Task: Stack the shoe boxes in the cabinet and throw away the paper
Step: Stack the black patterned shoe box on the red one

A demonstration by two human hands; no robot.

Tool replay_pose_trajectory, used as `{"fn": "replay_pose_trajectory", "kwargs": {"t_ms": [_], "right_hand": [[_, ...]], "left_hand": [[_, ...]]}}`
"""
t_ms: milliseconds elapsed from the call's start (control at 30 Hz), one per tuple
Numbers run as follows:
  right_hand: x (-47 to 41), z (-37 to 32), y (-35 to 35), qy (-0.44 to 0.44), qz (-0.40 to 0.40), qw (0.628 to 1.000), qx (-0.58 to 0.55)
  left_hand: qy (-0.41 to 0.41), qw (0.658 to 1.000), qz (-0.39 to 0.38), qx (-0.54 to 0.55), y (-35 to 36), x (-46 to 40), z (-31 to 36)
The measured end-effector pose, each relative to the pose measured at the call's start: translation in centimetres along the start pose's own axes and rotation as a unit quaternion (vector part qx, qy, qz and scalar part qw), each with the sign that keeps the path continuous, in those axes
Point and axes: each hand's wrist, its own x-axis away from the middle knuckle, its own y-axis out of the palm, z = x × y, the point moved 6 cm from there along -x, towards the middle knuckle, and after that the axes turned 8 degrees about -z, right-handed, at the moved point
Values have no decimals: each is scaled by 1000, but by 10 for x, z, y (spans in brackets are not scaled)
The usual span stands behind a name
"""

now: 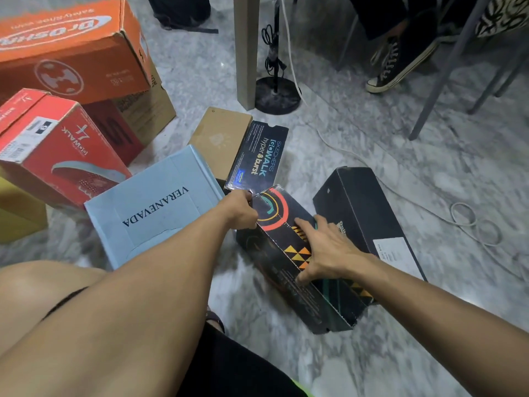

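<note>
A black patterned shoe box (289,253) lies on the marble floor (372,138), the left hand (239,209) gripping its far end, the right hand (329,250) spread flat on its lid. Light, stiff cardboard, it is likely best lifted by both ends. Nearby boxes read VERANEVADA (154,207), Skechers GOwalk hyper burst (257,156) and GOwalk 4 (65,156).

Black patterned shoe box (289,253) on the floor, lid flap (257,159) open, among other boxes (154,204).
</note>
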Motion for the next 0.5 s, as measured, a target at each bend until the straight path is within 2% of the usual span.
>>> {"fn": "replay_pose_trajectory", "kwargs": {"t_ms": [100, 200, 367, 500], "right_hand": [[8, 8, 8, -6, 38, 999, -16], [30, 18, 21, 46, 72, 996, -9], [67, 44, 68, 147, -5, 989, -3], [87, 53, 85, 173, 22, 981, -82]], "left_hand": [[-2, 999, -7, -47, 2, 1, 0], [-10, 998, -17, -66, 4, 0, -2], [-22, 996, -42, -77, 13, 2, -6], [-28, 996, -41, -79, 14, 0, -3]]}}
